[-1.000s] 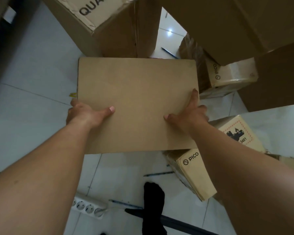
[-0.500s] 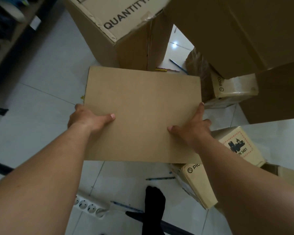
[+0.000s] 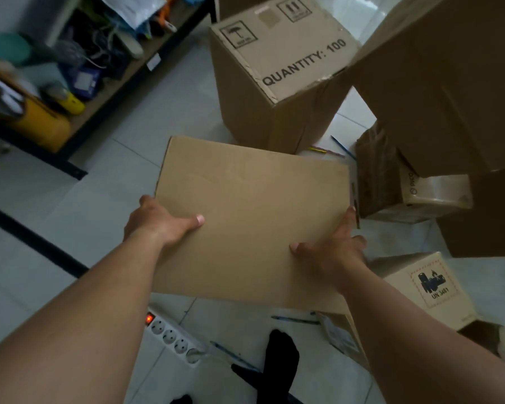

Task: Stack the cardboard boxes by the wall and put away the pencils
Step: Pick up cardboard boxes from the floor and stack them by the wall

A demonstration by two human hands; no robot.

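Observation:
I hold a plain brown cardboard box [image 3: 251, 211] above the floor, its flat top facing me. My left hand [image 3: 158, 220] grips its left side with the thumb on top. My right hand [image 3: 336, 249] grips the right side the same way. Behind it stands a tall box marked "QUANTITY: 100" [image 3: 277, 74]. Loose pencils lie on the tiles: a few coloured ones [image 3: 330, 150] beyond the held box, a dark one [image 3: 295, 319] under it, and a blue one [image 3: 233, 354] near my foot.
Large boxes [image 3: 455, 83] fill the right side, with two small PICO boxes, one [image 3: 414, 193] beside the held box and one [image 3: 429, 290] lower right. A white power strip [image 3: 172, 336] lies on the floor. A cluttered shelf [image 3: 56, 68] lines the left wall. My black-socked foot [image 3: 277, 363] is below.
The view has swung up and left, bringing the shelf and the whole "QUANTITY" box into sight. The held box has shifted slightly right in my hands' unchanged grip.

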